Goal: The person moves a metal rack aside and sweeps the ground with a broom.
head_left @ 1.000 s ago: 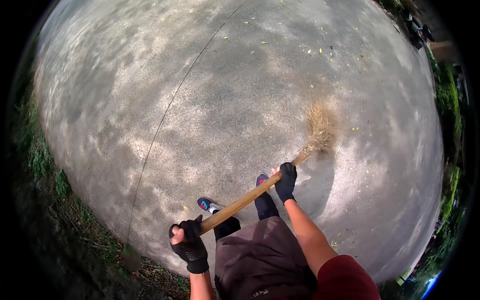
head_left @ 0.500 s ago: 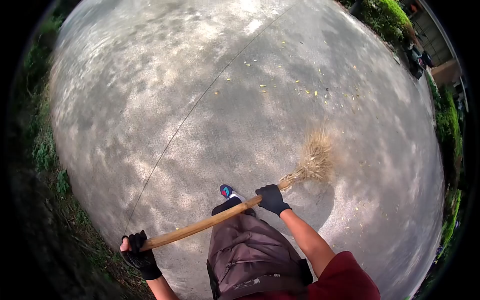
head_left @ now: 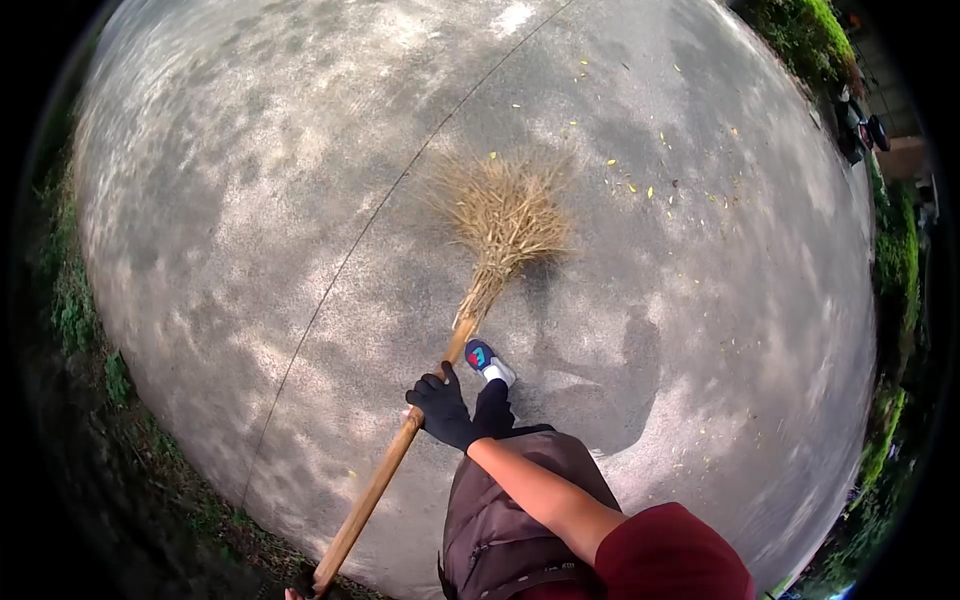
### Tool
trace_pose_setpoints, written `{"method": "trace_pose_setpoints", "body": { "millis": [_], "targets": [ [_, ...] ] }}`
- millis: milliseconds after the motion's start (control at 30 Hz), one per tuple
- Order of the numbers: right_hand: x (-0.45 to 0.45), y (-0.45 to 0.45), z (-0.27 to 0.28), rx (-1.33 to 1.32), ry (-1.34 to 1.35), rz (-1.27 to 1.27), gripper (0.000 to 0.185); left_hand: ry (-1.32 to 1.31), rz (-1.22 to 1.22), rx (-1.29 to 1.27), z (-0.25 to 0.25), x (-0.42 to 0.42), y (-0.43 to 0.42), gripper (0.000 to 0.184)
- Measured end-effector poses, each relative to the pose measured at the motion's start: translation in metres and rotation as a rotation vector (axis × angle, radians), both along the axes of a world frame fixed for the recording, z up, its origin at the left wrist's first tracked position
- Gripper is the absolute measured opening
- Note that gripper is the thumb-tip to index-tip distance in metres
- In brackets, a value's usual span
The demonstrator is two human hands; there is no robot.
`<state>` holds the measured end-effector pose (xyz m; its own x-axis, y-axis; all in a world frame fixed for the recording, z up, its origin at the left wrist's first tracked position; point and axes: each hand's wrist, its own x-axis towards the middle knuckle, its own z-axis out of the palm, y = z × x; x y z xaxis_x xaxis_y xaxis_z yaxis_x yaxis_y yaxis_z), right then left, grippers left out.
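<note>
A broom (head_left: 510,220) with a bushy straw-coloured twig head and a long wooden handle slants across the view. Its bristles fan out over the grey pavement, ahead of my shoe (head_left: 482,356). Wrapped round the lower handle is my right hand (head_left: 440,405), in a dark glove. My left hand (head_left: 303,588) shows only in part at the bottom edge, gloved and closed round the top end of the handle. A dark bag (head_left: 530,495) hangs at my front.
Yellow leaves (head_left: 632,188) lie scattered on the pavement (head_left: 250,200) ahead and to the right. A thin dark line (head_left: 345,262) crosses the ground. Plants (head_left: 72,310) border the left side, and green bushes (head_left: 800,40) line the right.
The broom head has swung from right to left and farther forward. My right hand has moved left across my body, while my left hand has dropped towards the bottom edge.
</note>
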<state>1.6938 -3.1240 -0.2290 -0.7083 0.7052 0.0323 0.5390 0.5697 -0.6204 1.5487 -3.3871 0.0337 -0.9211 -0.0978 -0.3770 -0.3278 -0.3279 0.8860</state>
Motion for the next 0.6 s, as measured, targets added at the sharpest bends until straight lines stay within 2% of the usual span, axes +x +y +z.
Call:
{"method": "trace_pose_setpoints", "body": {
  "millis": [33,67,100,133,167,200,233,267,333,400,433,500,533,567,600],
  "targets": [
    [0.043,0.011,-0.012,-0.024,-0.057,-0.136,0.018,0.062,-0.087,-0.024,-0.017,0.010,0.045,0.016],
    [0.085,0.025,-0.019,-0.053,-0.112,-0.270,0.022,-0.001,-0.209,0.083,-0.043,0.015,0.090,0.033],
    [0.136,0.044,-0.034,0.032,-0.239,-0.395,0.021,-0.124,-0.346,0.085,-0.064,0.041,0.147,0.033],
    [0.194,0.066,-0.046,0.006,-0.311,-0.515,0.023,-0.196,-0.579,0.233,-0.090,0.074,0.192,0.028],
    [0.271,0.079,-0.077,-0.259,-0.119,-0.716,0.025,-0.215,-0.836,0.275,-0.108,0.113,0.243,0.025],
    [0.319,0.104,-0.048,-0.045,-0.580,-0.612,0.027,-0.221,-1.065,0.013,-0.117,0.147,0.278,0.027],
    [0.360,0.128,-0.018,-0.029,-0.852,-0.494,0.029,-0.109,-1.203,0.003,-0.117,0.180,0.309,0.027],
    [0.397,0.137,-0.004,-0.101,-0.896,-0.551,0.030,-0.110,-1.318,0.039,-0.101,0.196,0.343,0.032],
    [0.432,0.146,0.019,-0.023,-0.911,-0.480,0.028,-0.255,-1.214,0.214,-0.104,0.203,0.366,0.029],
    [0.424,0.166,0.022,-0.078,-0.977,-0.375,0.027,-0.343,-1.039,0.440,-0.088,0.160,0.375,0.031],
    [0.412,0.179,0.014,-0.065,-0.850,-0.306,0.026,-0.305,-0.975,0.407,-0.098,0.135,0.360,0.032],
    [0.364,0.214,-0.006,0.068,-0.507,-0.149,0.028,-0.279,-0.698,0.470,-0.079,0.094,0.330,0.026],
    [0.315,0.240,0.009,-0.020,-0.473,-0.043,0.031,-0.193,-0.670,0.538,-0.067,0.073,0.307,0.025],
    [0.270,0.257,0.025,0.006,-0.269,-0.034,0.030,-0.123,-0.486,0.406,-0.043,0.064,0.289,0.025],
    [0.231,0.273,0.031,-0.001,-0.206,0.040,0.028,-0.112,-0.488,0.550,-0.025,0.051,0.260,0.027]
  ]
}}
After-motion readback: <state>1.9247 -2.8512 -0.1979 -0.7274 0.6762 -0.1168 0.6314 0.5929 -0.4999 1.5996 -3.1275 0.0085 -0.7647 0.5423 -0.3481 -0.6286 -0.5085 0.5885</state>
